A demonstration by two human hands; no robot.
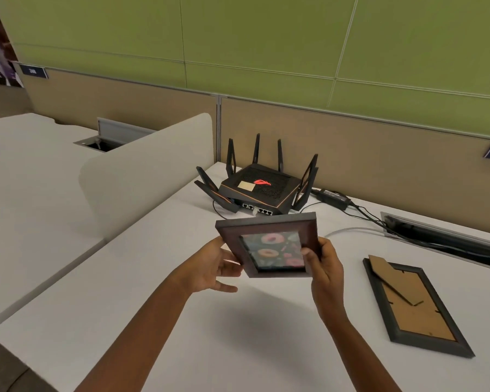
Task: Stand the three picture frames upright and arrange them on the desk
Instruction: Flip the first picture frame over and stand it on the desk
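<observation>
Both hands had the brown frame [269,244] up off the desk [181,321]. The right hand [324,267] was pinching its right edge, thumb [309,257] on the front over the glass and the other fingers wrapped behind. The left hand [214,268] was cupped at the lower left corner with its fingers loosely spread, some tucked behind the frame, so I couldn't really tell how firmly it gripped. The picture side, with donuts on it, faced up toward the camera. The frame was tilted back, its top edge pointing away toward the router [259,188] and leaning a bit left. Its long axis looked like it ran from near to far, though at that angle it was hard to be sure.

It hung over the middle of the desk, just in front of the router at the far edge. Near the right edge a dark frame [416,306] lay flat, face down, cardboard back and folded stand showing, long axis running near to far and slanting right. Cables [379,222] ran from the router to a slot [436,230] at the far right.
</observation>
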